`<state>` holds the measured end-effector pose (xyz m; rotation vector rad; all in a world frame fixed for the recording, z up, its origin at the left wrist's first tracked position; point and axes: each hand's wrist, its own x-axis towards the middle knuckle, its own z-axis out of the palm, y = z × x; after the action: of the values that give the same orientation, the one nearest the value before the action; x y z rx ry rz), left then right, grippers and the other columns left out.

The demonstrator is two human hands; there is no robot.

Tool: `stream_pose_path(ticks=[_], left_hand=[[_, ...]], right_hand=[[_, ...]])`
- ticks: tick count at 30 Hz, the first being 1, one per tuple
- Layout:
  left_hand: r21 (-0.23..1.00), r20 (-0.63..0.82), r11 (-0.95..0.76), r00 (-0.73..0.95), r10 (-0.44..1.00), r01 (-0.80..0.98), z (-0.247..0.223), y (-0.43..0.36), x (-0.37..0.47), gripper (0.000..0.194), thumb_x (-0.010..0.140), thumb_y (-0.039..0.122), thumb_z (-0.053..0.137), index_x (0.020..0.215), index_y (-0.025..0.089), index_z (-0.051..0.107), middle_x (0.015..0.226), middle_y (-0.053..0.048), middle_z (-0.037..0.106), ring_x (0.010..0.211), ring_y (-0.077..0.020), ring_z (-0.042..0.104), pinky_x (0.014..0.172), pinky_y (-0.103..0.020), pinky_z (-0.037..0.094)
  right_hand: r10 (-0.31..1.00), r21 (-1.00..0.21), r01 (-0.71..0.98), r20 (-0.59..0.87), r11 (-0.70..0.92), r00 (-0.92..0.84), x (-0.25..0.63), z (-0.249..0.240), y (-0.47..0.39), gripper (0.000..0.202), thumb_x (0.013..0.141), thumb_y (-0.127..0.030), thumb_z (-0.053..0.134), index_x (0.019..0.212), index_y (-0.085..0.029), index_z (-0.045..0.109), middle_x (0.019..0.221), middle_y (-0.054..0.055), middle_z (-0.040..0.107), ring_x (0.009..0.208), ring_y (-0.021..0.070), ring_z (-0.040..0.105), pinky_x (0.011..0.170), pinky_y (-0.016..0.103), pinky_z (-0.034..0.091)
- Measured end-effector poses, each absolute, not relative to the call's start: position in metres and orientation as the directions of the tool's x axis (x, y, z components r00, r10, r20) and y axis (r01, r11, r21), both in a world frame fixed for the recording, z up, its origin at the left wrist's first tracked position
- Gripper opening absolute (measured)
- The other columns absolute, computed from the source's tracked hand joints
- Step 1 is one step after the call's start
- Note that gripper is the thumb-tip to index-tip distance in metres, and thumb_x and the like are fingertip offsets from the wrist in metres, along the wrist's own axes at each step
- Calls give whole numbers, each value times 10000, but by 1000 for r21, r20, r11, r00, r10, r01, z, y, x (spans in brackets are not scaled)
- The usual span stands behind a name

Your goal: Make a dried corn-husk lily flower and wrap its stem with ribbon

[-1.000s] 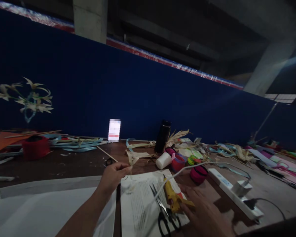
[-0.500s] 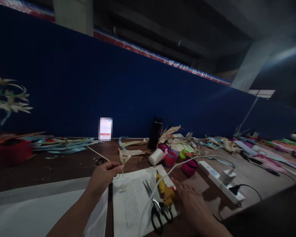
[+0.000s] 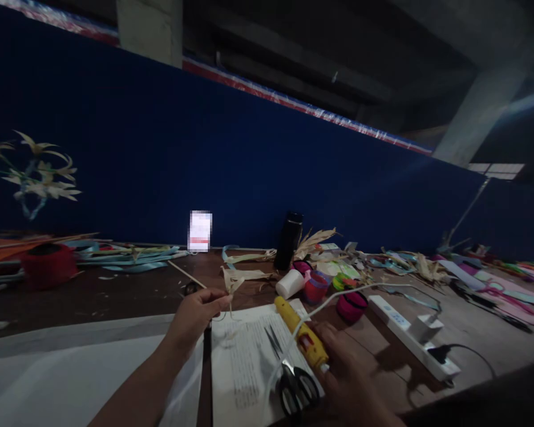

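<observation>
Cream husk [image 3: 234, 283], probably fragile and best held low, was pinched by my left hand [image 3: 196, 313], while my right hand [image 3: 349, 367] gripped the gun [image 3: 288, 314].

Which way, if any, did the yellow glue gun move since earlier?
Yes, left: the far end of the yellow glue gun now sits farther from the far right corner of the printed sheet.

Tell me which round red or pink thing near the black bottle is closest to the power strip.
The magenta one with the black rim, just left of the power strip; the red one, beside the white cylinder, is farther away.
</observation>
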<state>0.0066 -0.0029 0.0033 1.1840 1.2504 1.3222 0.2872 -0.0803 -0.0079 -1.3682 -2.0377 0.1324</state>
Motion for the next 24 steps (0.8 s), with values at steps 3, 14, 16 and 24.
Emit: stream_pose_path(ticks=[3, 14, 16, 24], left_hand=[[998, 49, -51, -69, 996, -37, -1, 0, 5, 309, 590, 415, 703, 748, 150, 685, 592, 18, 589, 523, -100, 454, 504, -217, 332], [999, 40, -40, -83, 996, -7, 8, -3, 5, 339, 532, 425, 718, 708, 136, 702, 562, 2, 605, 501, -113, 473, 482, -223, 336], [999, 47, -48, -79, 996, -13, 8, -4, 6, 312, 560, 403, 709, 726, 139, 700, 597, 0, 614, 526, -109, 475, 501, -217, 339], [999, 31, -31, -76, 997, -8, 10, -3, 6, 290, 543, 386, 719, 692, 139, 692, 575, 6, 596, 520, -111, 464, 503, -222, 337]], right_hand=[[867, -572, 674, 445, 467, -223, 256, -1, -82, 354, 754, -112, 494, 1093, -213, 508, 1016, 63, 601, 889, 188, 582, 744, 263, 471], [842, -652, 538, 464, 534, -274, 209, 7, -79, 342, 671, -37, 512, 966, -206, 548, 824, 4, 577, 706, 141, 533, 641, 226, 410], [848, -659, 538, 458, 526, -269, 209, 7, -79, 333, 684, -44, 506, 971, -206, 547, 826, 5, 578, 708, 142, 536, 640, 228, 408], [851, -654, 549, 452, 521, -268, 207, 7, -79, 262, 709, -85, 519, 943, -200, 545, 800, 11, 573, 699, 144, 538, 621, 229, 401]])
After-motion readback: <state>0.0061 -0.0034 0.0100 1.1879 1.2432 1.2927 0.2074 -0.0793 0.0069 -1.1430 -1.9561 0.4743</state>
